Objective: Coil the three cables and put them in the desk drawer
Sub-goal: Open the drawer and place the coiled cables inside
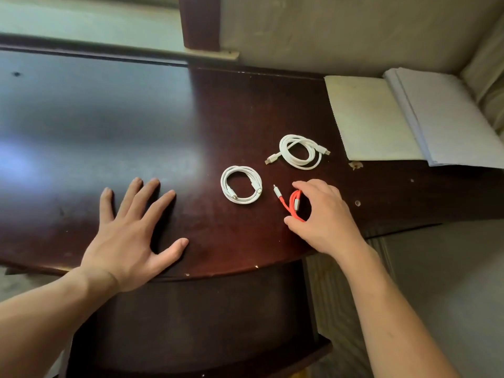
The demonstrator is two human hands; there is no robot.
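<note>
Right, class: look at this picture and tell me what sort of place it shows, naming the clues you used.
Probably a study corner in a home or dormitory room: a dark wooden desk against a plain wall, an open lined notebook, and coiled charging cables beside it.

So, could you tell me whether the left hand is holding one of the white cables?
No, the left hand lies flat and empty on the desk, apart from both white cables.

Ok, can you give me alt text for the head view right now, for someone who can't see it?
A person's right hand pinches a coiled red cable on a dark wooden desk, while the left hand rests flat, palm down. Two coiled white cables lie beside it; open notebooks sit at the far right.
</note>
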